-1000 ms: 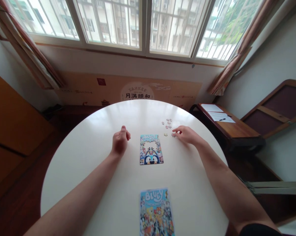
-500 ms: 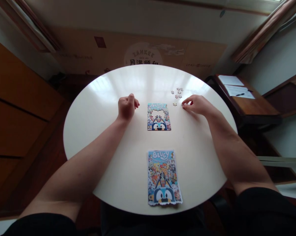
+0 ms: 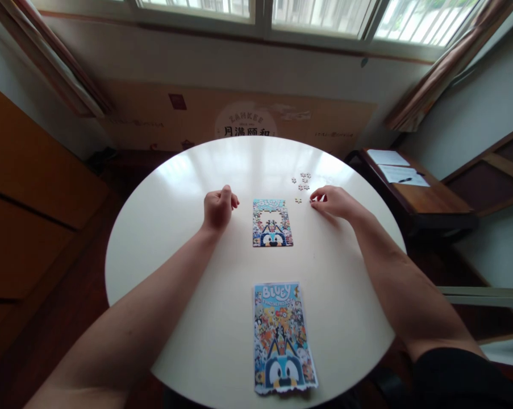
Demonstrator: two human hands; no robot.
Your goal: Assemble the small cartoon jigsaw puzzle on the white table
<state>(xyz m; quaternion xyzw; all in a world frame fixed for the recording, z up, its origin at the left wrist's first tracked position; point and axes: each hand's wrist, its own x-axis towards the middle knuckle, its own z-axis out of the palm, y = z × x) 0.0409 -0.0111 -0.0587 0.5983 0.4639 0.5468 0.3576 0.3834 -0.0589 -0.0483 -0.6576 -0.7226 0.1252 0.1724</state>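
My left hand rests on the table in a loose fist, thumb uppermost, left of the puzzle and apart from it; no object shows in it. The jigsaw puzzle lies flat, framed by its assembled pieces, with a pale gap in its upper middle. To its right, my right hand has thumb and fingertips pinched low over the tabletop, on what seems a small puzzle piece, mostly hidden. One loose piece lies just left of those fingertips. Several more loose pieces are scattered beyond it.
A printed Bluey picture with a torn lower edge lies near the front of the white oval table. A wooden side table with papers and a pen stands at the right. Behind is a cardboard panel beneath the windows.
The camera view has tilted up, so the table sits lower in the picture and the windows show. Both hands keep nearly the same places and poses on the table.
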